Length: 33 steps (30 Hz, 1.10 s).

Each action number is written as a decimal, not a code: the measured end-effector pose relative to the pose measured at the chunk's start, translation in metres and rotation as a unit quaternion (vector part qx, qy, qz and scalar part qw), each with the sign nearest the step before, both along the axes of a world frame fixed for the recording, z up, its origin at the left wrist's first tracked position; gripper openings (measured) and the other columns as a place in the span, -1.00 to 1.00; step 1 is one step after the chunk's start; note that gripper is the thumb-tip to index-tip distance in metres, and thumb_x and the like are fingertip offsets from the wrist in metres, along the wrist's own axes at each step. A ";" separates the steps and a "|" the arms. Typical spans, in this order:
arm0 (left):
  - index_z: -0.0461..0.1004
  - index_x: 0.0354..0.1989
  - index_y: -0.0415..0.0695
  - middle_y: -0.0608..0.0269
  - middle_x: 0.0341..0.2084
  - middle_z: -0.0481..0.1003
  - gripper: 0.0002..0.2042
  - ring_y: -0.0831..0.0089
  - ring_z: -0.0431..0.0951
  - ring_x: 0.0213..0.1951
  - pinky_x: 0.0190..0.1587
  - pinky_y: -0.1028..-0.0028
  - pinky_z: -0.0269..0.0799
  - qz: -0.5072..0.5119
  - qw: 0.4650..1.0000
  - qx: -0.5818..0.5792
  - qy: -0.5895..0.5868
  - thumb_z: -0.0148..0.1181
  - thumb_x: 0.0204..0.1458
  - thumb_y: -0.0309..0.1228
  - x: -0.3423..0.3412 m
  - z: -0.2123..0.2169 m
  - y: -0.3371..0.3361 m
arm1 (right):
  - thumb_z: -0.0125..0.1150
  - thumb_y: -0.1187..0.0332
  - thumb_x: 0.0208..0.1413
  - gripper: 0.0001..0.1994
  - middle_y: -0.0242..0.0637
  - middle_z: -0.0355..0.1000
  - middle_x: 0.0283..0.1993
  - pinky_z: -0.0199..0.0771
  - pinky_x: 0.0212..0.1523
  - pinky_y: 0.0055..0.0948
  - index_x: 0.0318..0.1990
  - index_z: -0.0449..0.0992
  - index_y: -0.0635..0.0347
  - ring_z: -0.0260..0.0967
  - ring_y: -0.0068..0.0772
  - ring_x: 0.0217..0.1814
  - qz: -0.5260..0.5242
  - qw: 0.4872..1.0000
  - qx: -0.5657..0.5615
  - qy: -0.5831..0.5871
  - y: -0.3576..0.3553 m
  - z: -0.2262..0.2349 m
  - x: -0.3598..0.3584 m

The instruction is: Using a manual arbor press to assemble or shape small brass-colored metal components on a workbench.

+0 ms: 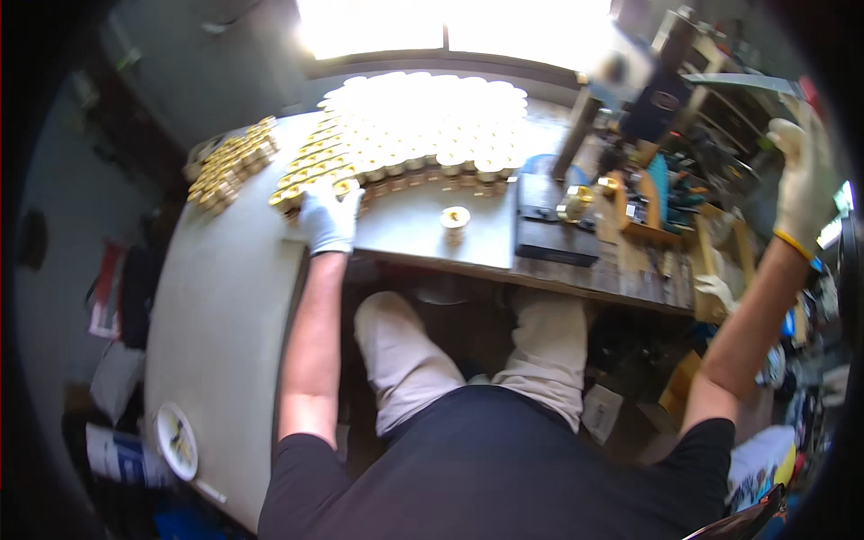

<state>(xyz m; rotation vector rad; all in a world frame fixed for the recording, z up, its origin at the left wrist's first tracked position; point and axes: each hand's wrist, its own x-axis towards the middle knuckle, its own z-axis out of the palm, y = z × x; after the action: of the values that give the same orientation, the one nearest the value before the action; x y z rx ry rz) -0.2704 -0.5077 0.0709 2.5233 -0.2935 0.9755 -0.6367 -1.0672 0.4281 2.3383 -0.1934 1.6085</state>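
Wearing two pale gloves, one on each hand. Resting the left hand [328, 218] at the near left corner of the large group of gold parts [315, 164], holding thumb and fingers apart with one part [344, 187] between; being unable to tell whether clamping on it. Holding the right hand [804, 175] raised at far right, just below the red end of one lever [751, 83]; being unable to tell whether closing the fingers on it. Counting two groups of parts on one pale table [211, 306]: the large one below the bright window [373, 27], glaring too strongly for a count, and one smaller group [236, 164] to its left, packing too tightly for counting. Counting one lone part [454, 219] standing between the left hand and one black base [558, 241], with at least one gold piece [574, 205] showing above that base. Adding one plate [165, 436] at the table's lower left, carrying several small bits, uncountable here.
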 end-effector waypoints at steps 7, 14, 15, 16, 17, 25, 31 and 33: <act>0.64 0.04 -0.14 0.02 -0.09 0.61 -0.59 -0.02 0.67 -0.06 0.02 0.07 0.60 -0.054 0.995 0.010 -0.089 0.56 0.04 -0.28 0.001 0.001 0.014 | 0.50 0.26 0.30 -0.71 -0.27 0.66 -0.12 0.62 -0.10 -0.45 0.02 0.70 0.29 0.57 -0.53 -0.17 0.220 0.916 0.315 0.119 0.106 -0.207 0.086; 0.61 0.20 -0.17 0.03 0.03 0.54 -0.57 0.07 0.59 0.10 0.24 0.17 0.53 -0.103 0.992 -0.065 -0.019 0.46 0.13 -0.49 -0.032 -0.021 0.036 | 0.63 0.04 0.09 -0.51 -0.01 0.68 -0.07 0.66 0.02 -0.24 0.00 0.70 0.24 0.68 -0.08 -0.04 0.126 0.893 0.380 0.206 0.139 -0.281 0.119; 0.62 0.18 -0.17 0.04 0.04 0.56 -0.59 0.08 0.60 0.11 0.26 0.18 0.52 -0.102 0.991 -0.086 -0.017 0.47 0.13 -0.49 -0.037 -0.024 0.044 | 0.63 0.04 0.08 -0.53 -0.01 0.69 -0.08 0.66 0.00 -0.23 -0.03 0.71 0.24 0.69 -0.07 -0.05 0.109 0.887 0.385 0.229 0.144 -0.279 0.124; 0.62 0.17 -0.17 0.06 0.05 0.59 -0.59 0.11 0.60 0.12 0.27 0.19 0.52 -0.102 0.988 -0.120 -0.011 0.48 0.13 -0.50 -0.040 -0.028 0.049 | 0.65 0.06 0.07 -0.56 -0.05 0.70 -0.14 0.66 -0.03 -0.25 -0.10 0.72 0.23 0.70 -0.10 -0.11 0.128 0.863 0.441 0.211 0.144 -0.282 0.127; 0.63 0.16 -0.17 0.09 0.05 0.61 -0.60 0.13 0.61 0.13 0.29 0.20 0.52 -0.102 0.983 -0.154 -0.005 0.49 0.13 -0.50 -0.042 -0.033 0.052 | 0.66 0.08 0.06 -0.58 -0.10 0.71 -0.20 0.67 -0.06 -0.29 -0.10 0.73 0.24 0.71 -0.18 -0.16 0.139 0.856 0.455 0.202 0.138 -0.288 0.131; 0.51 0.29 -0.25 0.16 0.13 0.56 -0.58 0.35 0.68 0.05 0.10 0.37 0.74 -0.187 0.837 -0.494 0.143 0.32 0.27 -0.73 -0.064 -0.069 0.045 | 0.67 0.18 0.08 -0.57 -0.13 0.74 -0.17 0.70 -0.02 -0.39 -0.04 0.73 0.35 0.73 -0.36 -0.15 0.144 0.856 0.477 0.136 0.144 -0.291 0.128; 0.46 0.35 -0.23 0.10 0.17 0.57 -0.60 0.32 0.69 0.07 0.17 0.26 0.73 -0.252 0.768 -0.565 0.168 0.25 0.36 -0.63 -0.084 -0.053 0.022 | 0.65 0.29 0.10 -0.67 -0.17 0.71 -0.13 0.67 0.00 -0.41 -0.05 0.75 0.27 0.69 -0.43 -0.11 0.299 0.795 0.494 0.184 0.191 -0.275 0.105; 0.43 0.37 -0.23 0.07 0.18 0.57 -0.59 0.31 0.70 0.07 0.19 0.25 0.73 -0.262 0.753 -0.574 0.187 0.23 0.37 -0.62 -0.095 -0.041 0.011 | 0.63 0.35 0.10 -0.67 -0.19 0.69 -0.12 0.67 0.03 -0.36 -0.03 0.72 0.31 0.68 -0.38 -0.07 0.316 0.831 0.380 0.255 0.214 -0.268 0.119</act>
<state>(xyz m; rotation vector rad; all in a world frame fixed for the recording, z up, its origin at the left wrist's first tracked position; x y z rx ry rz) -0.3657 -0.4963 0.0296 1.2936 -0.1644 0.2157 -0.5175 -0.8530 0.1604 3.6710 0.1079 1.1431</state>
